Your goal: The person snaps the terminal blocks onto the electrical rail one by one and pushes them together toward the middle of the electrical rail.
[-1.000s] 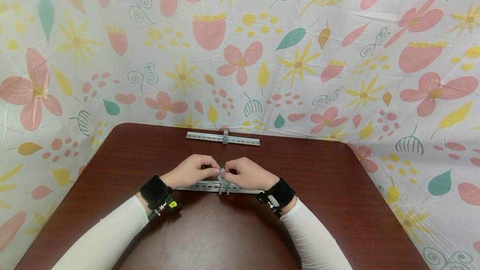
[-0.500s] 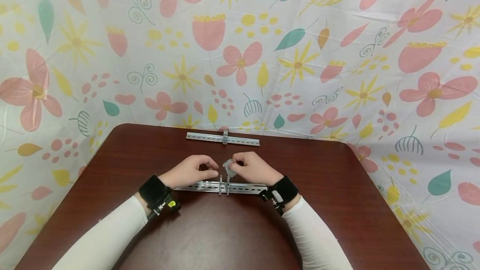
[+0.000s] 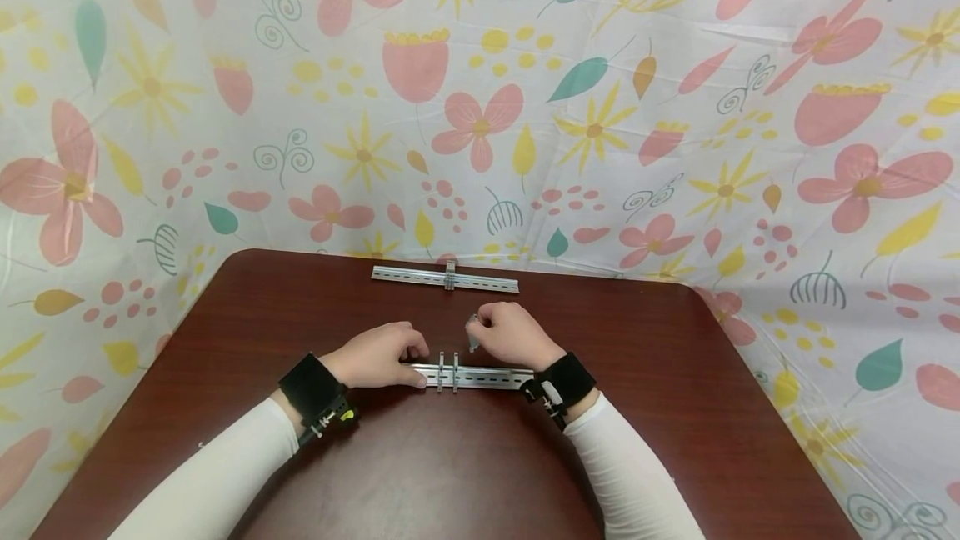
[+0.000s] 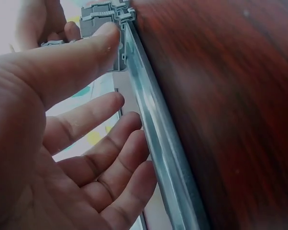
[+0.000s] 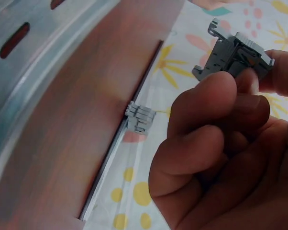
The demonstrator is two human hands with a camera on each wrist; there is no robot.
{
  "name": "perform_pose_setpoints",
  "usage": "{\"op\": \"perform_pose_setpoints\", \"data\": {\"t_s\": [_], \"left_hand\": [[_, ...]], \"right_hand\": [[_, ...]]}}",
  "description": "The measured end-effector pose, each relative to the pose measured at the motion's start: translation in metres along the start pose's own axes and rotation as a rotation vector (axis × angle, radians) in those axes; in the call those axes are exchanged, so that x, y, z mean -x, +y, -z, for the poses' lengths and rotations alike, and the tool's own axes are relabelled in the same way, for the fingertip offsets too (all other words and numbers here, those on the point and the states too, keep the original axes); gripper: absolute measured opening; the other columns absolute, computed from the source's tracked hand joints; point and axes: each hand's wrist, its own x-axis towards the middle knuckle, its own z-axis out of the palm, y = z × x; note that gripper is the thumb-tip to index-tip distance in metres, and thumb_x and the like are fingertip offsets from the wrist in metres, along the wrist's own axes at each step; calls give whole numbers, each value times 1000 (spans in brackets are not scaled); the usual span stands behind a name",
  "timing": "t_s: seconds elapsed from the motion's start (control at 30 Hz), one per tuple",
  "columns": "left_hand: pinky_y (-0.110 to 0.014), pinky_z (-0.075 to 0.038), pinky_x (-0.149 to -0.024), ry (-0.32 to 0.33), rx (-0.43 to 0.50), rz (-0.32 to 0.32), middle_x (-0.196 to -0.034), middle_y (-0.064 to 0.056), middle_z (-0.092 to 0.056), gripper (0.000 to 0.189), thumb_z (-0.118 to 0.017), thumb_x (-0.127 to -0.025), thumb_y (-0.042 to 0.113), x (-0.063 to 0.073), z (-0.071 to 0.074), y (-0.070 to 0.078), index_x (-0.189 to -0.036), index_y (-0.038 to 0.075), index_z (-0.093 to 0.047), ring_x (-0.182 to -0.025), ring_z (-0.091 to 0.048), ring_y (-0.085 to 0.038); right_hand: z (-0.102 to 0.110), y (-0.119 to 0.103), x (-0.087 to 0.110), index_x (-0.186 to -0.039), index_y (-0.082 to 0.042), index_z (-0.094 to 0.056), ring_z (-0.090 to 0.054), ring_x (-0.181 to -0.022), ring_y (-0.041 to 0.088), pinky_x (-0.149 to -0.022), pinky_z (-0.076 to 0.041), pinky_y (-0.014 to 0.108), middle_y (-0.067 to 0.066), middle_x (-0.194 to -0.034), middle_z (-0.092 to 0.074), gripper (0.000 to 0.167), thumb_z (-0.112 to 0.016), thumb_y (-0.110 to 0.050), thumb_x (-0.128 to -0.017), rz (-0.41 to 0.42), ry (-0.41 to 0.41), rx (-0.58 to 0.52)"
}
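Between thumb and fingers, my right hand pinches a small grey terminal block, raised behind the near rail. This slotted metal DIN rail lies across the table in front of me. Two upright grey pieces sit on it with a narrow gap between them. At the rail's left part is my left hand, its thumb on the near side and its fingers behind, loosely bent. In the left wrist view the thumb overlaps the grey blocks; whether it touches them I cannot tell.
A second DIN rail lies near the table's back edge, bearing a group of grey blocks at its middle. The brown table meets a flower-print cloth at the back.
My right hand has lifted the terminal block off the rail, back and to the right. My left hand has let go of it and come down to the rail's left part.
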Motion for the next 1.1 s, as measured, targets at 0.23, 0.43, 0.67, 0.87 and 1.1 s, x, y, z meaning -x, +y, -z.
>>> {"op": "perform_pose_setpoints", "data": {"t_s": [0.23,0.43,0.67,0.87,1.1], "left_hand": [[-36,-57,-86,-4,-30,2,-107,4,-68,38,-99,-86,33,0,-2,1,-114,14,-81,-98,-66,-19],[-37,-57,-86,-3,-58,4,-107,4,-68,36,-98,-87,30,0,-3,1,-114,14,-81,-99,-67,-20],[-36,-57,-83,-13,-69,6,-106,6,-68,28,-96,-89,29,1,-3,4,-110,17,-82,-95,-67,-17],[-36,-57,-83,-2,-94,-3,-105,7,-69,24,-95,-90,28,2,-5,4,-107,18,-82,-94,-66,-15],[-36,-56,-82,0,-102,-1,-105,8,-68,22,-95,-89,28,2,-5,4,-106,20,-82,-94,-66,-15]], "right_hand": [[-7,-2,0,-66,-20,-44,-30,-52,13,-60,-28,33,-6,-60,-31,46,-60,-20,-110,-32,-70,44],[-15,0,-2,-63,-21,-42,-29,-48,13,-57,-26,32,-7,-57,-31,49,-60,-20,-108,-42,-110,72],[-21,-1,-4,-60,-21,-42,-27,-48,12,-55,-23,31,-7,-56,-30,51,-61,-20,-107,-63,-134,124],[-26,-1,-5,-59,-21,-46,-29,-48,11,-54,-24,30,-8,-56,-32,50,-61,-24,-107,-86,-156,180],[-27,-5,-2,-59,-22,-45,-29,-48,11,-53,-24,31,-8,-55,-32,50,-60,-24,-106,-92,-178,200]]}}
